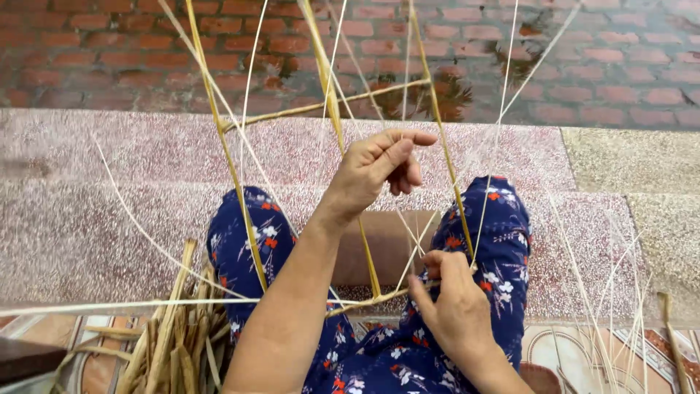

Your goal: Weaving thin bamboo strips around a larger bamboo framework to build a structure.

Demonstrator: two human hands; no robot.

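Head camera is showing no container holding anything. Left hand [379, 169] is pinching a thin pale strand [405, 109] between thumb and forefinger, other fingers curled. Right hand [453, 303] is gripping the crossing of the bamboo frame [332, 102] above the lap. Frame strips are running upright, leaning away toward the brick paving [620, 66]. Bundle of cane strips [175, 343] is lying beside the left knee.

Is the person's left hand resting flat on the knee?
No: the left hand is raised above the lap, fingers pinching thin pale strands, while the right hand grips the bamboo frame lower down.
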